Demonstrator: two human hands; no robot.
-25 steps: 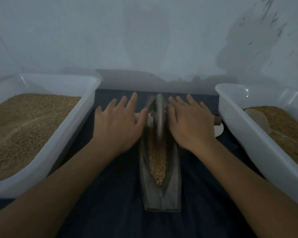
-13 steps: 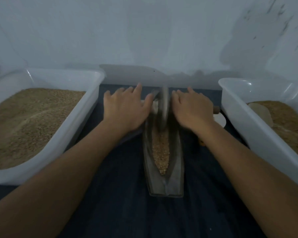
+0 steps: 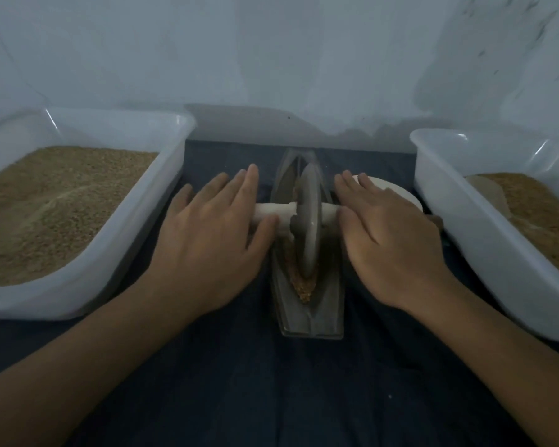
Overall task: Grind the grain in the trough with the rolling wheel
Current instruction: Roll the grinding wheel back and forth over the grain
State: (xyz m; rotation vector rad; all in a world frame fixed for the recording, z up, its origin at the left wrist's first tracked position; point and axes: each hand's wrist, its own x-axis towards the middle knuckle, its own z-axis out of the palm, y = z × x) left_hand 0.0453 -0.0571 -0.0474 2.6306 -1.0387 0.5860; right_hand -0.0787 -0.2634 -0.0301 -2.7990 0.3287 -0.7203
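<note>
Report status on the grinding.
Both hands, left and right, flat on the axle. Wheel upright in trough, on grain. Nothing blocking.

Rolling wheel (image 3: 308, 221) upright mid-trough (image 3: 307, 312), grain (image 3: 305, 290) at its 6 o'clock. Left hand (image 3: 207, 240) and right hand (image 3: 391, 243) flat on axle (image 3: 273, 211), at 9 and 3 o'clock.

Dim pale wall (image 3: 271, 53), dark cloth (image 3: 255, 382) below
</note>
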